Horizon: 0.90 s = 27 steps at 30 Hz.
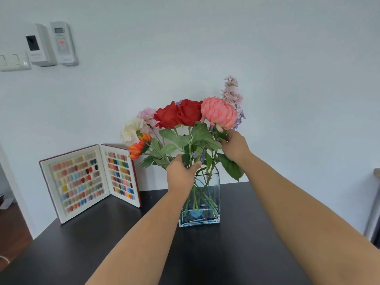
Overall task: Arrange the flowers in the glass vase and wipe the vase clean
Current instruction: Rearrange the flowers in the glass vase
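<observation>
A square glass vase [207, 204] with a blue tint at its base stands upright on the black table [123, 243]. Several flower stems stand in it: two red roses [178, 115], a pink peony [219, 113], a cream carnation [132, 130], orange blooms [139, 147] and a lilac spray [232, 93]. My left hand [181, 173] is closed around the bundle of stems just above the vase's rim. My right hand [234, 147] pinches the pink peony's stem right under its head. No cloth is in view.
An open display book of coloured nail samples [90, 182] stands on the table to the left of the vase, against the white wall. Wall switches and remote holders [51, 44] hang at upper left. A grey furniture edge [374, 202] shows at far right.
</observation>
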### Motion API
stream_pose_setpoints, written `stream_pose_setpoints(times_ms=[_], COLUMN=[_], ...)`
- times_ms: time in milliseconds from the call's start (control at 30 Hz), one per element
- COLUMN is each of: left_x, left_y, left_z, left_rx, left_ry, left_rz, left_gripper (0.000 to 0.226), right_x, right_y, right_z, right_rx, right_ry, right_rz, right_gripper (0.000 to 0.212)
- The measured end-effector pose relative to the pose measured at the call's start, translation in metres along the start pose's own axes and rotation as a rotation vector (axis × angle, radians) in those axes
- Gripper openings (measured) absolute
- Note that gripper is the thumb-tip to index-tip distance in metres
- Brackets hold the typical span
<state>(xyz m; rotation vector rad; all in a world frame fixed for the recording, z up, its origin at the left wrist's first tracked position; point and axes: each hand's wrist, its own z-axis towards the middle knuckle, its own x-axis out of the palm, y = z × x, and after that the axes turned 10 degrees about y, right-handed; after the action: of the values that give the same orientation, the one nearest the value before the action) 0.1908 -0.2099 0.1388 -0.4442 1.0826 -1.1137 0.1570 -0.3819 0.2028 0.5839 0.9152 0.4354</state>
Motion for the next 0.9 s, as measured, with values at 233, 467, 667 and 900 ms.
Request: stream_pose_setpoints(times_ms=[233, 467, 667, 900], left_x=[0.002, 0.001, 0.004, 0.007], left_y=[-0.002, -0.002, -0.004, 0.002], left_z=[0.004, 0.009, 0.009, -0.008], left_rx=[0.006, 0.039, 0.137, 0.163], left_ry=[0.010, 0.063, 0.111, 0.017], left_rz=[0.004, 0.077, 0.251, 0.534], left_gripper=[0.040, 0.043, 0.036, 0.038], right_x=[0.025, 0.032, 0.040, 0.055], right_y=[0.001, 0.013, 0.003, 0.003], right_z=[-0.006, -0.014, -0.045, -0.054], right_rx=[-0.007, -0.055, 0.133, 0.110], right_ry=[0.123, 0.111, 0.148, 0.009], right_rz=[-0.198, -0.186, 0.246, 0.462], right_gripper=[0.013, 0.040, 0.019, 0.031])
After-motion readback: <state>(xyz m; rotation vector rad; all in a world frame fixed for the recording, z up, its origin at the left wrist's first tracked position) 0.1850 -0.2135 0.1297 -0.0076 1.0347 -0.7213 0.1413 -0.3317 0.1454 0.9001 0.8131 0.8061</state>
